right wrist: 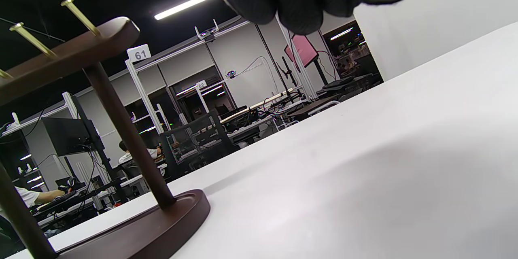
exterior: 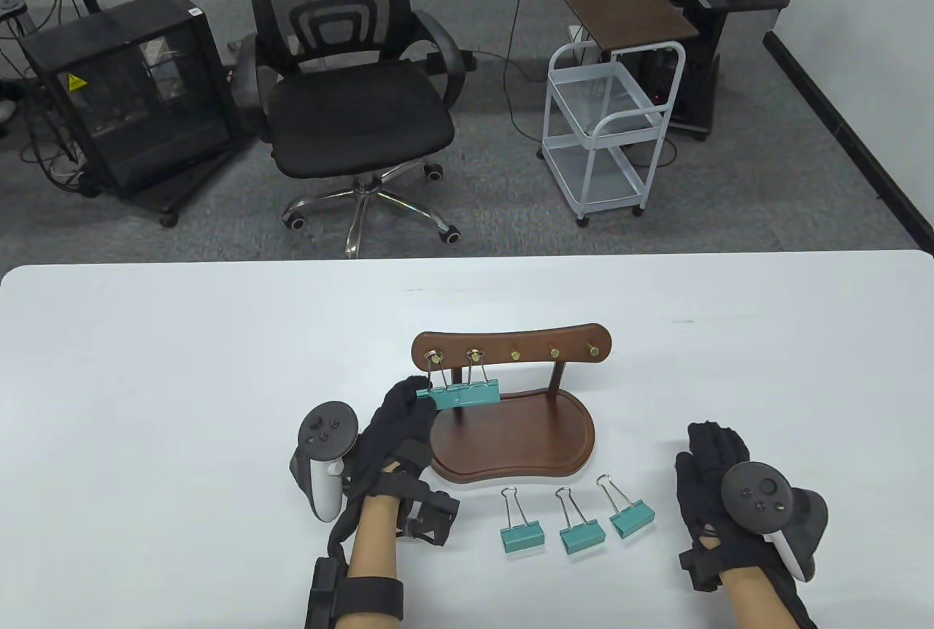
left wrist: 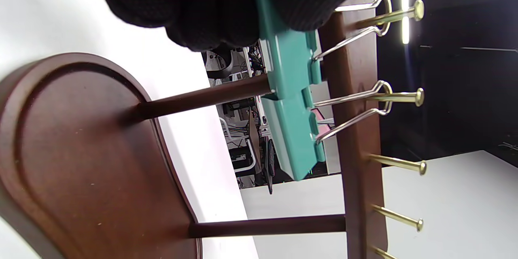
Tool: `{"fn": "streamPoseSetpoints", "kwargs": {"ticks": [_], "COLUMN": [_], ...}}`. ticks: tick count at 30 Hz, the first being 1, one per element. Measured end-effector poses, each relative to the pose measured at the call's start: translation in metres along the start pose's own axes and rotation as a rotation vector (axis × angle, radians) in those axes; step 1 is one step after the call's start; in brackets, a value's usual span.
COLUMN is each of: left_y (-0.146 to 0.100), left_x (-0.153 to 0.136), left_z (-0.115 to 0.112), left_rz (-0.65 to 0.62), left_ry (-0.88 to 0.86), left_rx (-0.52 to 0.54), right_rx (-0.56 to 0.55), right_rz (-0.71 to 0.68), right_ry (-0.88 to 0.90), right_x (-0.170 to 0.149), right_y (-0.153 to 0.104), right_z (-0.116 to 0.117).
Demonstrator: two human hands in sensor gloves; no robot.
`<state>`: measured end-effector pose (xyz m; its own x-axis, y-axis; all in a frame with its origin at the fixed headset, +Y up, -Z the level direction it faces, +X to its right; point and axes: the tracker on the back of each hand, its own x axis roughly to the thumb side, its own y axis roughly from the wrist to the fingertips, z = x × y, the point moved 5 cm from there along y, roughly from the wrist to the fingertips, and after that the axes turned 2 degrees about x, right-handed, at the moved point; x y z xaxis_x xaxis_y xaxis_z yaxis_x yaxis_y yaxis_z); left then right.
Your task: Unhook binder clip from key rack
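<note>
Table view shows the left hand [exterior: 398,425] reaching up from the near edge to the wooden key rack [exterior: 511,395], its fingertips pinching the teal body of the leftmost binder clip [exterior: 436,395], which hangs by its wire loops from the rack's leftmost brass peg [exterior: 433,355]. A second binder clip [exterior: 478,392] hangs from the next peg, its body touching the first clip's. The left wrist view confirms gloved fingers [left wrist: 210,12] clamped on the teal clip [left wrist: 283,44] while its wire handles are looped over the peg [left wrist: 398,14]. The right hand [exterior: 719,490] rests palm down on the white table [exterior: 146,381], well to the right of the rack, gripping nothing, fingers loosely extended. Three loose binder clips [exterior: 569,519] lie just in front of the rack's base, between the two hands. In the right wrist view a sign reading "61" [right wrist: 140,53] stands in the background behind the rack.
</note>
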<state>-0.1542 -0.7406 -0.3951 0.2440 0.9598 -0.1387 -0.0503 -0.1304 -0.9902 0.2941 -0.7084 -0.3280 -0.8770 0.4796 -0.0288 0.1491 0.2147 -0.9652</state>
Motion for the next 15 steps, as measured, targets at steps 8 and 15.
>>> {"fn": "streamPoseSetpoints", "kwargs": {"ticks": [8,15], "left_y": [-0.0004,-0.0009], "left_x": [0.0013,0.0025], "left_z": [0.005,0.0066], "left_rz": [-0.026,-0.04], "left_ry": [-0.028,-0.039], "left_rx": [0.013,0.006], "right_rx": [0.0,-0.001], "right_rz": [0.001,0.001], "right_ry": [0.001,0.001], "right_x": [-0.0004,-0.0006], "right_y": [-0.0001,-0.0001], "right_z": [0.0002,0.0002]}}
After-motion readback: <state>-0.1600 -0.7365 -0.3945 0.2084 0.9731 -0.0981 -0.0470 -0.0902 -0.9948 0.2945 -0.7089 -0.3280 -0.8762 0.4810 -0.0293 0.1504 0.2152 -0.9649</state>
